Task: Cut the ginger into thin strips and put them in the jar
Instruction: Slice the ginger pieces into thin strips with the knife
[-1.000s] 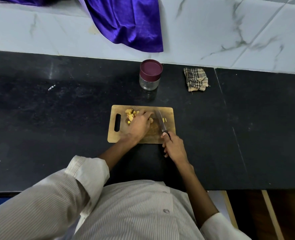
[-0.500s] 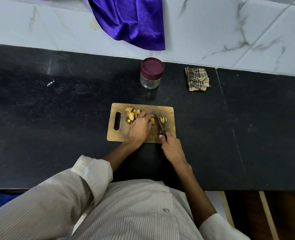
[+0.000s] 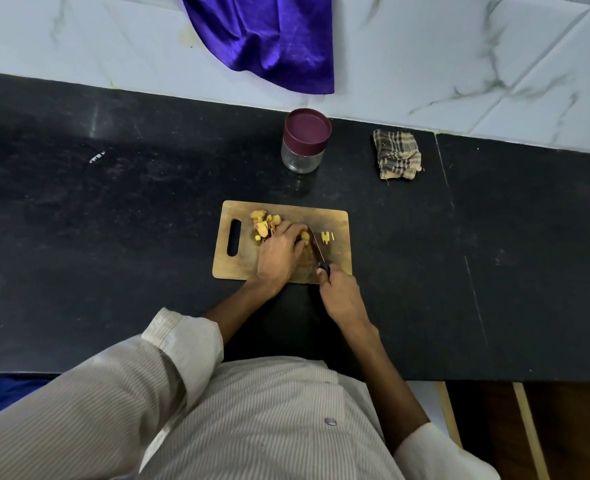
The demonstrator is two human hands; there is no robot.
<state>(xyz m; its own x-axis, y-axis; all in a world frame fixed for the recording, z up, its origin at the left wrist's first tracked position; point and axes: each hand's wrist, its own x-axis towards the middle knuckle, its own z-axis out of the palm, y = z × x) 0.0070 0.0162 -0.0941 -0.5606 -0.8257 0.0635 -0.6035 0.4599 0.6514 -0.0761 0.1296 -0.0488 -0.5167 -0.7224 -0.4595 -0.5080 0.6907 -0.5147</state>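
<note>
A wooden cutting board (image 3: 338, 220) lies on the black counter. On it, my left hand (image 3: 279, 252) holds down a piece of ginger (image 3: 305, 236) with curled fingers. My right hand (image 3: 338, 292) grips the black handle of a knife (image 3: 317, 249), whose blade rests just right of the held piece. A few cut ginger strips (image 3: 327, 236) lie to the right of the blade. A pile of ginger chunks (image 3: 264, 221) sits behind my left hand. The glass jar (image 3: 304, 142), with its maroon lid on, stands behind the board.
A folded checked cloth (image 3: 397, 154) lies to the right of the jar. A purple fabric (image 3: 269, 39) hangs down the white marble wall. The counter's front edge runs close to my body.
The knife blade has come closer to my left fingertips, against the held ginger. Cut strips now lie clear to the right of the blade. Both hands stay on the board.
</note>
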